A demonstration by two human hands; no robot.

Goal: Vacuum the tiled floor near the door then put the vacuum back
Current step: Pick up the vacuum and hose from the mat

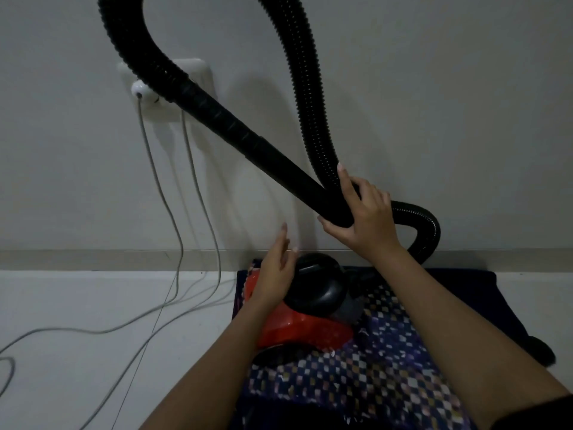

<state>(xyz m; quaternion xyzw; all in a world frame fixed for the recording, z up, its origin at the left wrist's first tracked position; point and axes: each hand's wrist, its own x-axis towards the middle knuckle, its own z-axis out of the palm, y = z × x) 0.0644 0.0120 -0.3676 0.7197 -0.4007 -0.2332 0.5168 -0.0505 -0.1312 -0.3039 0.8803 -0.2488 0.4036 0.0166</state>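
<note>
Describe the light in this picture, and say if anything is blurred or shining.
Head view: dim, flat, greyish light, no strong glare; the tube throws a soft shadow on the wall right of the socket; the left hand looks slightly blurred, the right hand gripping the tube sharper; the vacuum shows a faint sheen.

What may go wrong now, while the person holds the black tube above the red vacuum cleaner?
The black tube, gripped by the right hand, crosses in front of the wall socket and its white plug; a swing might knock the plug loose.
Grey cords trail loosely over the floor, where the corrugated hose might snag them.
The red vacuum cleaner sits on a patterned cloth; a pull on the hose might slide it.
</note>
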